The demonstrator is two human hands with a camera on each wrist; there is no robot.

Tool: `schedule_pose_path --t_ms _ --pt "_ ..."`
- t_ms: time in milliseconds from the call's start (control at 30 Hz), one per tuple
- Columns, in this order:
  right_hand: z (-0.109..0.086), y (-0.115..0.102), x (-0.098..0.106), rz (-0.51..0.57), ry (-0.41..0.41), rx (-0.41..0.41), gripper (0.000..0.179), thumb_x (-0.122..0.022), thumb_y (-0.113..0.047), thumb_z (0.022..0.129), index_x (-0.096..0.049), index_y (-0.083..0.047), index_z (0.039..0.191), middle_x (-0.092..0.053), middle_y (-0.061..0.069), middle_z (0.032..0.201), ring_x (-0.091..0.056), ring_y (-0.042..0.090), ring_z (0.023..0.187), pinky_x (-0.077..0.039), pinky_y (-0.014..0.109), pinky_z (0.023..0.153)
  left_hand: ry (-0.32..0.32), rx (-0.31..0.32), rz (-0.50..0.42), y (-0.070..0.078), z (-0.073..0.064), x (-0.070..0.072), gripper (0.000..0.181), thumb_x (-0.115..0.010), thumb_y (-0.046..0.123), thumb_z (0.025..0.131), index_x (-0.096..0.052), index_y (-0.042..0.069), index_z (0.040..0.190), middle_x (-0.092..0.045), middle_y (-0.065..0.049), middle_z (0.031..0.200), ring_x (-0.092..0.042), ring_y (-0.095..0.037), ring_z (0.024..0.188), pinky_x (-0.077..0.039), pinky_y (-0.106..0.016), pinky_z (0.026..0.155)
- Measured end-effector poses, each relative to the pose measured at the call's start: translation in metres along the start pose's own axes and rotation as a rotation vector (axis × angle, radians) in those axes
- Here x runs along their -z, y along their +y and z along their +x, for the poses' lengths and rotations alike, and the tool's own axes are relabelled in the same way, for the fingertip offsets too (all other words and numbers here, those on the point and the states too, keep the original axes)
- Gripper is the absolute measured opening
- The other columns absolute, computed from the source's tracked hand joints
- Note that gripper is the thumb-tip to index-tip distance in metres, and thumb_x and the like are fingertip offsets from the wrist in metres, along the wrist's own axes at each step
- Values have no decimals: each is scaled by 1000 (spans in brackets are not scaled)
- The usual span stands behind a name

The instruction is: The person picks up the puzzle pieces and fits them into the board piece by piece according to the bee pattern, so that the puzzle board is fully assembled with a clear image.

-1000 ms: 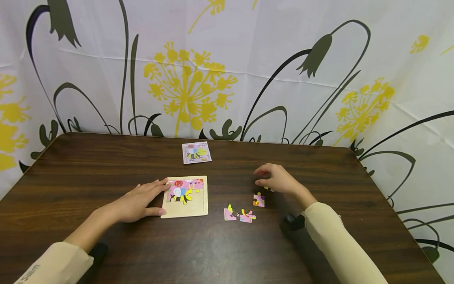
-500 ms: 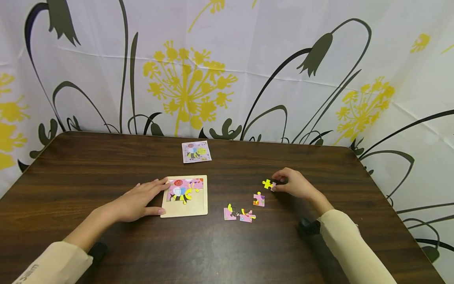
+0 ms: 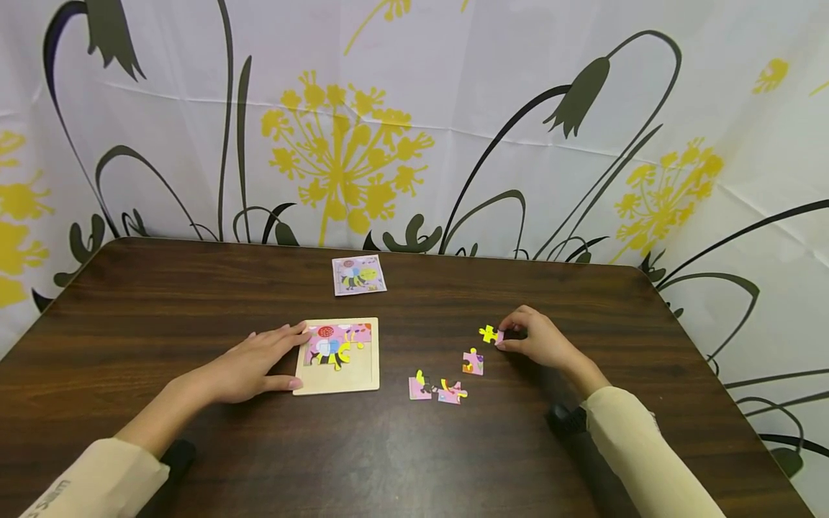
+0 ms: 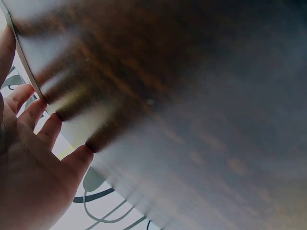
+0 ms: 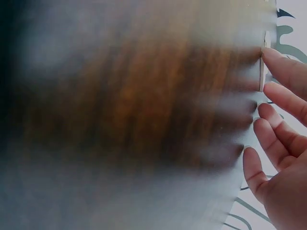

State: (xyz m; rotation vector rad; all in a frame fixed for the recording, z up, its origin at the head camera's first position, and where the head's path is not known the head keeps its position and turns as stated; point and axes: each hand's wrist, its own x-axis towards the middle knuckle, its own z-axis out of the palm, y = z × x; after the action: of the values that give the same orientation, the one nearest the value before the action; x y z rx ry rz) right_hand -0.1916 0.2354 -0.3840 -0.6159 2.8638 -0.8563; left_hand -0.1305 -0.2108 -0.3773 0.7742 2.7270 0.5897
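Note:
A wooden puzzle tray (image 3: 359, 378) lies on the table with part of a bee picture fitted in its upper left. My left hand (image 3: 249, 367) rests along its left side, fingers stretched, with fingertips on the upper left corner and the thumb at the lower left. To the right, my right hand (image 3: 540, 342) pinches a yellow and pink jigsaw piece (image 3: 489, 334) by its right edge between thumb and fingers. The right wrist view shows that piece (image 5: 262, 72) edge-on at the fingertips. Just nearer lies a pink jigsaw piece (image 3: 473, 362).
Two more jigsaw pieces, one pink and black (image 3: 419, 388) and one pink and red (image 3: 451, 392), lie between the tray and my right arm. A square bee picture card (image 3: 359, 275) lies near the back edge of the brown table (image 3: 388, 460). A flowered curtain (image 3: 479, 165) hangs behind.
My right hand has moved right and a little nearer, uncovering the yellow and pink jigsaw piece, and now holds its right edge. My left hand and the tray have stayed put.

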Motion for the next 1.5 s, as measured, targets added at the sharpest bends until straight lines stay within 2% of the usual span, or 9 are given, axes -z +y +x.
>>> schedule_pose_path --t_ms 600,1067,1267,1500 --pt "1 2 1 -36 -15 89 16 -76 -14 75 -64 -9 83 -56 1 88 -51 20 82 -43 35 72 -4 3 -5 1 0 1 75 -62 46 82 -36 2 137 -29 -21 143 -24 -43 130 -18 -68 94" --pt "0 -3 0 -32 -11 63 20 -76 -11 75 -61 -6 87 -57 2 86 -53 19 82 -45 38 74 -12 7 -2 0 1 1 77 -62 47 81 -35 2 138 -28 -21 144 -24 -43 130 -18 -68 95" --pt "-1 -4 -1 -28 -7 82 23 -75 -8 75 -63 -2 93 -59 3 87 -55 20 82 -47 38 74 -24 8 -3 0 1 2 78 -61 48 81 -35 2 138 -27 -21 144 -24 -43 130 -18 -68 95" --pt "0 -4 -1 -5 -17 58 21 -75 -8 75 -63 -4 92 -57 1 82 -53 17 76 -46 33 69 -27 6 -5 1 0 3 77 -61 48 82 -35 2 138 -26 -21 145 -24 -43 129 -18 -68 95"
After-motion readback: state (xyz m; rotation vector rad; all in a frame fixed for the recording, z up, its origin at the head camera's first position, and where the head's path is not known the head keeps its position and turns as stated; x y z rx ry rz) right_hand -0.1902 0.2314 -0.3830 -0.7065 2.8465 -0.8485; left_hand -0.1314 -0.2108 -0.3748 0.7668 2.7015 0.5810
